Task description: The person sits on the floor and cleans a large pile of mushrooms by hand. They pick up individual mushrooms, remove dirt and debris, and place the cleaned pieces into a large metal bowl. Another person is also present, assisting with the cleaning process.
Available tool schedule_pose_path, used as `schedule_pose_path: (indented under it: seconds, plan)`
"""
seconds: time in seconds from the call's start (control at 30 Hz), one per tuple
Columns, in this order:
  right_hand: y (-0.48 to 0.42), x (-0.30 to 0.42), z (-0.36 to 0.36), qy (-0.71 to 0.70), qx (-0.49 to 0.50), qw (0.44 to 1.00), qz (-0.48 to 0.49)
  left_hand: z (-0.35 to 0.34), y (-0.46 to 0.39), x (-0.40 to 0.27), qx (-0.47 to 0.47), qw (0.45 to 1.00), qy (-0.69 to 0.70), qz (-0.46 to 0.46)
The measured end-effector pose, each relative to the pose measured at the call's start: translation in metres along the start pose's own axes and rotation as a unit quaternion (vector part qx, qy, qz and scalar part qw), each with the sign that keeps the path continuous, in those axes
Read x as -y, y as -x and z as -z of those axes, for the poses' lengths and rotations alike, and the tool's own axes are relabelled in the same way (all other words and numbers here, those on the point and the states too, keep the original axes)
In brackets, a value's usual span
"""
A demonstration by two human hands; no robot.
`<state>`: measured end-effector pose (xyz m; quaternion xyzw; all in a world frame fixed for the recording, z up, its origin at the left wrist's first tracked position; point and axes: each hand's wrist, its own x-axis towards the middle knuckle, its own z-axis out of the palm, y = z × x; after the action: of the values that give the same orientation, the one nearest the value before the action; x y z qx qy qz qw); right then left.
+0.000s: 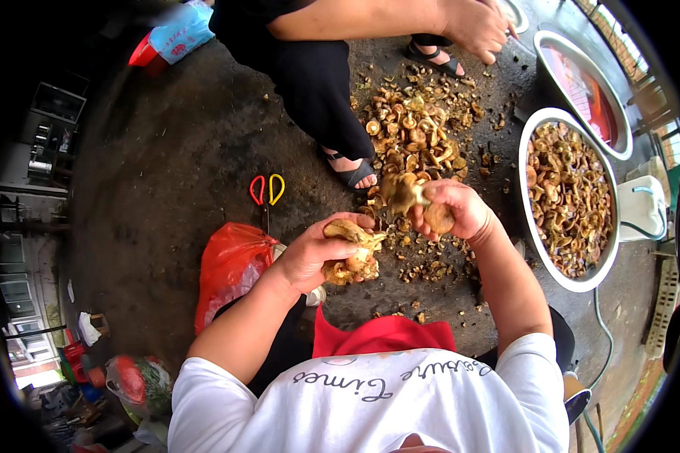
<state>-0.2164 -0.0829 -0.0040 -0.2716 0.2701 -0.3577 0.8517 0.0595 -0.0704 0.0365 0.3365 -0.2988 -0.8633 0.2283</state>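
My left hand (317, 249) holds a clump of brown mushrooms (354, 255) with pale stems, low in front of me. To its right and a little higher, my right hand (450, 209) grips more mushrooms (403, 195), their caps showing above and below the thumb. The two hands are apart. Beyond them a heap of brown mushrooms (413, 133) lies on the dark floor, with small trimmings scattered around it. At the right stands a wide metal basin (613, 249) filled with mushrooms.
Another person's arm (368, 20) and sandalled foot (351, 170) are close beyond the heap. Scissors (267, 192) with one red and one yellow handle stand by a red plastic bag (226, 266) at left. A second basin (549, 42), a white jug (643, 206) and a hose (603, 334) are at right.
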Motion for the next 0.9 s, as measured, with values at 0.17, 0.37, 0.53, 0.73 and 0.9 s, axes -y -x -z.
schedule_pose_path:
  seconds: [0.17,0.37,0.53,0.73,0.9]
  plan:
    - [0.036,0.016,-0.062,0.157,-0.021,0.980,-0.123,-0.023,0.011,0.003,0.137,0.990,0.021,-0.012]
    - [0.079,-0.005,-0.094,0.136,-0.096,0.977,-0.136,-0.057,0.020,0.018,0.187,0.982,0.032,-0.005]
    - [0.106,-0.022,-0.097,0.137,-0.106,0.981,-0.086,-0.065,0.021,0.027,0.243,0.965,0.083,0.054]
    - [0.121,-0.028,-0.090,-0.003,-0.054,0.996,0.065,-0.077,0.018,0.032,0.268,0.951,0.145,0.055]
    - [0.142,-0.001,-0.074,0.219,-0.139,0.966,0.012,-0.076,0.006,0.032,0.226,0.964,0.140,0.012]
